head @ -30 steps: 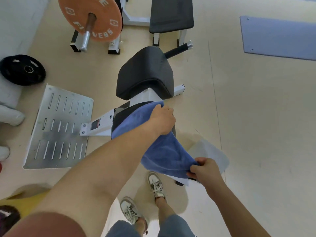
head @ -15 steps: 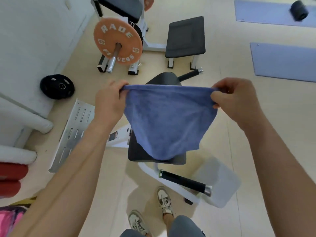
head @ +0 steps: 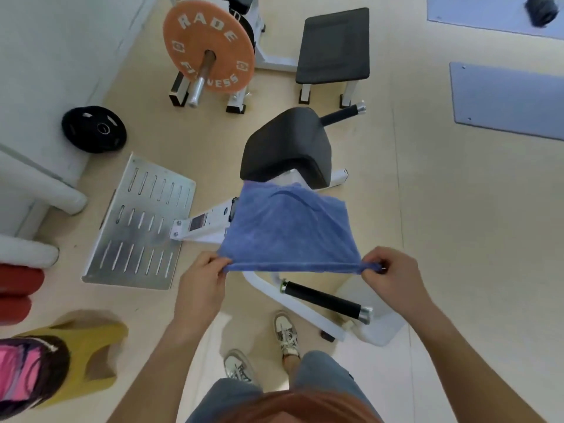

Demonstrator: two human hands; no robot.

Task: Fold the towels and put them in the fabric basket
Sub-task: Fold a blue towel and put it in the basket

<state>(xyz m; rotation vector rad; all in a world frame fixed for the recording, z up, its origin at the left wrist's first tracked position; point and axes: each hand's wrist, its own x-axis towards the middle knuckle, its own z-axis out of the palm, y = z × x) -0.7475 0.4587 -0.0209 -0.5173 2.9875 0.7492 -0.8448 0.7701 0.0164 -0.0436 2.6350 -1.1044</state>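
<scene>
The pale floor runs out on every side of the hands. Ahead of them stands a white-framed gym machine with a black pad. Its slotted metal footplate lies forward and to the left of the left hand, and one black handle sits just below and between the two hands.

The blue towel spreads away from the hands toward that pad. Its near edge is pulled taut in a straight line from one hand to the other, and its far edge reaches the foot of the pad. It seems to lie over the machine's lower seat, but the seat is hidden, so I cannot tell how much of it is supported.

The yellow fabric basket sits on the floor behind and well to the left of the left hand, with something pink inside.

The left hand pinches the towel's near left corner between thumb and curled fingers. The right hand pinches the near right corner the same way.

The held edge runs left to right and the rest of the cloth lies forward. Judging by that, the next fold would carry this edge away from the body onto the far edge. The left hand is nearer the basket for the drop.
</scene>
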